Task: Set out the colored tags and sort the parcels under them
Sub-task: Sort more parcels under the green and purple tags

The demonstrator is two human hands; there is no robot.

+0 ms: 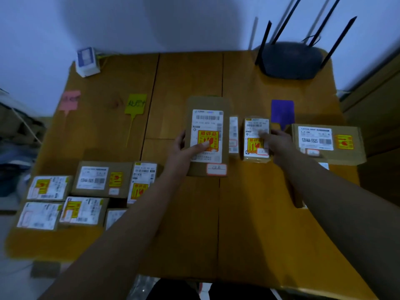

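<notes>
Three coloured tags lie on the wooden table (194, 224): a pink tag (69, 100) far left, a yellow tag (136, 104) beside it, a purple tag (282, 111) to the right. My left hand (186, 148) grips a tall brown parcel (207, 135) with a white label at the table's middle, thumb on the label. My right hand (277, 141) rests its fingers on a small parcel (256, 138) just below the purple tag. A wide brown parcel (326, 146) lies right of that. A narrow box (233, 135) stands between the two held parcels.
Several labelled parcels (86, 191) are grouped at the table's near left. A black router (291, 59) with antennas sits at the back right, a small white box (86, 61) at the back left. A wall runs behind the table; a cabinet stands at right.
</notes>
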